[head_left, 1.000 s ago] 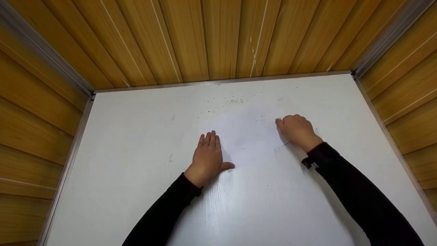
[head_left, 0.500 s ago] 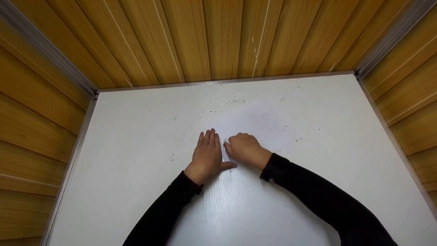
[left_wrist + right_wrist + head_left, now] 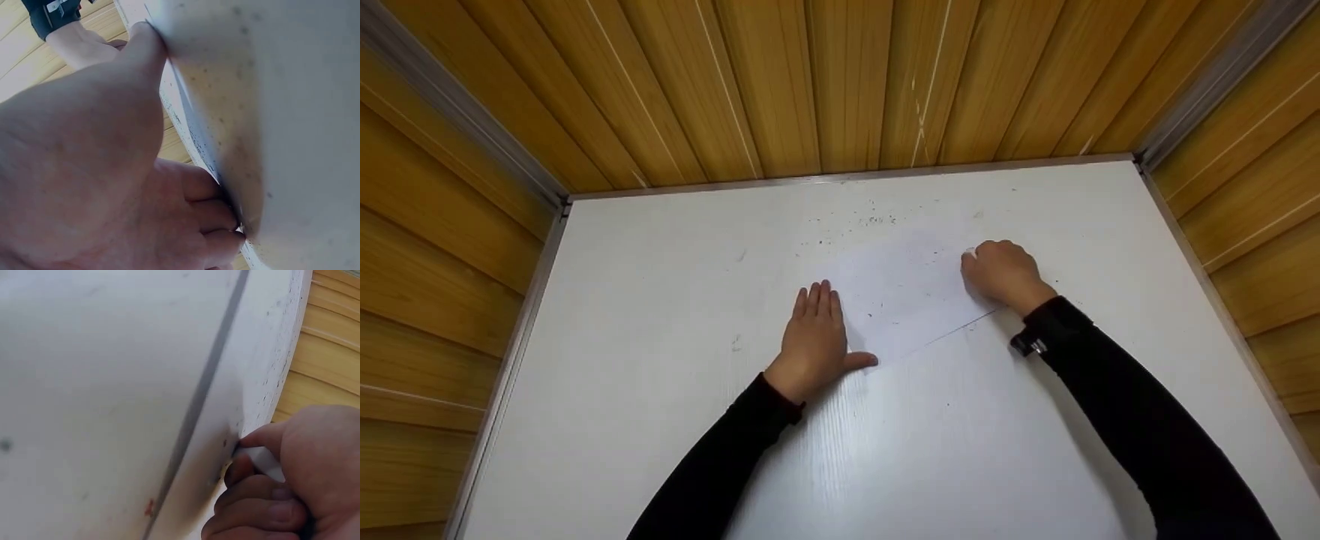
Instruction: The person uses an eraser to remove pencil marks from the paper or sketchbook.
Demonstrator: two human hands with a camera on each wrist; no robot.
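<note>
Head view showed a white desk (image 3: 660,420) walled by wood panelling (image 3: 840,82). Left hand (image 3: 815,341) pressed flat, grip released, on a paper sheet (image 3: 907,296); right hand (image 3: 1003,274) pinched a white eraser (image 3: 260,461) against the sheet's far side.

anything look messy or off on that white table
Yes: dark crumbs lie scattered over the far part of the white table and across the sheet of paper, which lies askew. The left hand presses it flat; the right hand grips a small white eraser.
</note>
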